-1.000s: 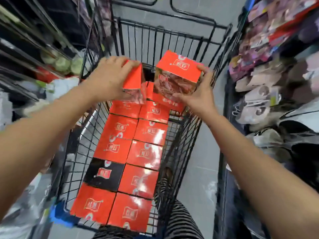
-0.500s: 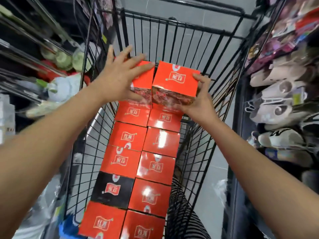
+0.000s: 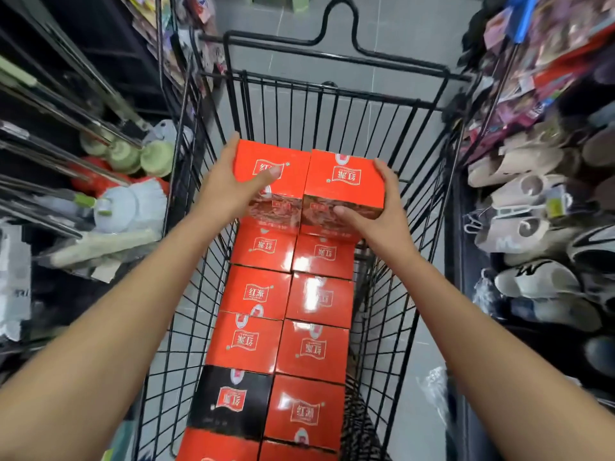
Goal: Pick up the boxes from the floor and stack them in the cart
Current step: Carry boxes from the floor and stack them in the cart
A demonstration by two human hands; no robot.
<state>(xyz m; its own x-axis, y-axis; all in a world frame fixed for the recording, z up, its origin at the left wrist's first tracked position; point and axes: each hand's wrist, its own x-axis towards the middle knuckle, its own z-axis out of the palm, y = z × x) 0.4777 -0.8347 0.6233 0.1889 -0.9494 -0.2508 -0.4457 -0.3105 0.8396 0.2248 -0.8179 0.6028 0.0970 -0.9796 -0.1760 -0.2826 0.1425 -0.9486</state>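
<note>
these two cartons feel to me like stiff, glossy card, likely light enough for one hand each but slick, so i'd grip at the outer side walls with a thumb braced on a flat face, not on the shiny top alone. the left box (image 3: 283, 154) and right box (image 3: 346, 168) are red with a white-edged logo, side by side and touching, on the lower layer (image 3: 256, 292) at the far end of the cart (image 3: 332, 121). my left hand (image 3: 229, 191) clasps the left one, my right hand (image 3: 386, 211) the right one. a black box (image 3: 229, 399) sits lower left; mops (image 3: 133, 207) and slippers (image 3: 519, 201) flank the aisle.
</note>
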